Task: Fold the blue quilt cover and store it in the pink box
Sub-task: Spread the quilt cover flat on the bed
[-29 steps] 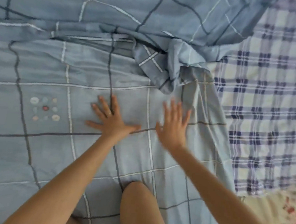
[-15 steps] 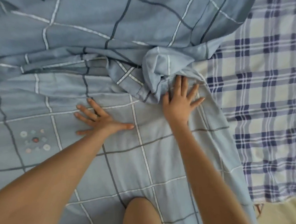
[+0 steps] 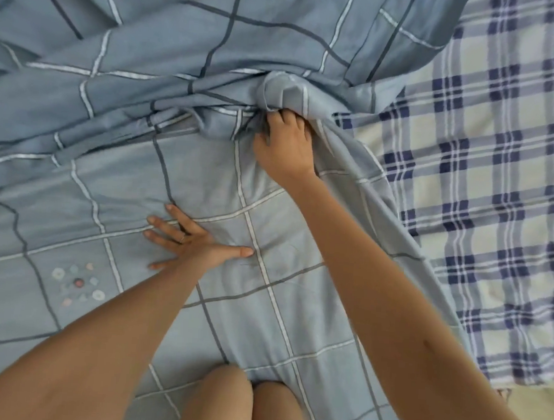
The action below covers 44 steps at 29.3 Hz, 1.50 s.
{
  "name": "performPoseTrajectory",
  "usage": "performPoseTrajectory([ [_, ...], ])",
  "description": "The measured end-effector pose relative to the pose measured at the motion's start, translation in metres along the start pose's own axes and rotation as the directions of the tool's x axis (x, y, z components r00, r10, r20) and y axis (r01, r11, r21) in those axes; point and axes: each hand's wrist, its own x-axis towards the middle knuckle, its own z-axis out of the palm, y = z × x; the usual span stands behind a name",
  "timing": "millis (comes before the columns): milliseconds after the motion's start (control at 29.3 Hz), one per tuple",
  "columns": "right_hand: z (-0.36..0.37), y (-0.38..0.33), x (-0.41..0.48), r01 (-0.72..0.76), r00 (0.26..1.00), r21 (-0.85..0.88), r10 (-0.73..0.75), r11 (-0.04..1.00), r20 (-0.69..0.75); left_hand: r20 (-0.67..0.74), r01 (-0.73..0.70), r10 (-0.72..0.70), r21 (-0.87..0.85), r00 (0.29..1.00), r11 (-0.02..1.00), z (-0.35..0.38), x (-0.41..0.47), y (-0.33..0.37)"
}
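The light blue cotton quilt cover, crossed by a grid of white and dark grey lines, is spread over a bed and fills most of the view. Its near half lies fairly flat. Its far half is rumpled and folded back on itself in long creases. On its right side the cloth gathers into a twisted bunch, from which one edge runs down towards the person.

The right hand is at the base of that bunch. Its fingers are curled into the folds and grip a handful of cloth, with their tips hidden in the fabric. The right arm is stretched out nearly straight, reaching forward over the flat part.

The left hand lies nearer the body, palm down on the smooth cloth. Its fingers are straight and spread wide, the thumb points towards the right arm, and it holds nothing. The left arm comes in from the lower left.

A small cluster of round stitched motifs sits on the cover left of that arm. Two bare knees rest on the cover at the bottom edge. To the right, a cream sheet with navy plaid checks lies beside and partly under the cover.
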Motion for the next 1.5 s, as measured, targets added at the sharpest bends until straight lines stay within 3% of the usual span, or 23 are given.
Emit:
performPoseTrajectory([
  [103, -0.011, 0.001, -0.038, 0.183, 0.983, 0.136, -0.178, 0.974, -0.046, -0.015, 0.008, -0.008, -0.004, 1.000, 1.000, -0.002, -0.003, 0.000],
  [171, -0.006, 0.021, -0.077, 0.222, 0.967, 0.146, -0.197, 0.964, -0.163, -0.033, 0.001, -0.001, -0.006, 0.999, 1.000, -0.001, -0.003, -0.002],
  [239, 0.001, 0.051, -0.122, 0.078, 0.955, 0.113, -0.041, 0.991, -0.295, -0.060, -0.010, 0.009, -0.012, 0.998, 1.000, 0.002, -0.003, -0.003],
  [308, 0.005, 0.081, -0.162, -0.180, 0.911, 0.157, 0.224, 0.971, -0.345, -0.095, -0.001, -0.003, -0.041, 0.995, 0.999, 0.002, 0.000, -0.006],
  [410, -0.006, 0.139, -0.217, -0.546, 0.734, 0.261, 0.605, 0.796, -0.309, -0.168, -0.053, 0.042, -0.056, 0.985, 0.997, 0.011, -0.005, -0.013],
  [513, -0.029, 0.190, -0.263, -0.693, 0.596, 0.335, 0.769, 0.639, -0.233, -0.339, -0.202, 0.163, -0.084, 0.927, 0.976, 0.034, -0.016, -0.024],
  [581, -0.036, 0.216, -0.283, -0.673, 0.604, 0.384, 0.769, 0.632, -0.207, -0.496, -0.376, 0.310, -0.037, 0.811, 0.926, 0.052, -0.021, -0.030],
  [649, -0.041, 0.234, -0.290, -0.628, 0.663, 0.421, 0.733, 0.655, -0.151, -0.574, -0.588, 0.563, 0.167, 0.595, 0.792, 0.064, -0.026, -0.022],
  [718, -0.041, 0.249, -0.288, -0.621, 0.705, 0.396, 0.703, 0.676, -0.096, -0.499, -0.740, 0.802, 0.392, 0.328, 0.546, 0.070, -0.035, 0.003],
  [786, -0.038, 0.261, -0.287, -0.601, 0.746, 0.286, 0.652, 0.746, -0.134, -0.359, -0.784, 0.931, 0.556, 0.075, 0.277, 0.075, -0.047, 0.039],
  [854, -0.032, 0.268, -0.286, -0.571, 0.746, 0.273, 0.628, 0.774, -0.222, -0.246, -0.739, 0.966, 0.665, -0.076, 0.112, 0.080, -0.059, 0.076],
  [923, -0.030, 0.264, -0.284, -0.525, 0.710, 0.359, 0.630, 0.771, -0.314, -0.193, -0.688, 0.977, 0.722, -0.089, 0.080, 0.080, -0.065, 0.106],
  [1025, -0.031, 0.267, -0.283, -0.503, 0.646, 0.420, 0.651, 0.756, -0.399, -0.169, -0.632, 0.986, 0.764, -0.006, 0.127, 0.079, -0.071, 0.142],
  [1093, -0.032, 0.274, -0.284, -0.497, 0.640, 0.384, 0.628, 0.778, -0.444, -0.188, -0.602, 0.982, 0.788, -0.031, 0.132, 0.074, -0.078, 0.163],
  [1230, -0.024, 0.283, -0.279, -0.491, 0.620, 0.381, 0.621, 0.784, -0.480, -0.032, -0.564, 0.999, 0.826, -0.024, 0.013, 0.062, -0.090, 0.213],
  [1333, -0.013, 0.287, -0.272, -0.520, 0.603, 0.350, 0.625, 0.779, -0.496, 0.107, -0.461, 0.993, 0.885, 0.051, -0.072, 0.059, -0.087, 0.242],
  [1503, -0.009, 0.295, -0.259, -0.543, 0.597, 0.371, 0.657, 0.753, -0.460, 0.070, -0.465, 0.984, 0.885, 0.165, 0.015, 0.069, -0.093, 0.249],
])
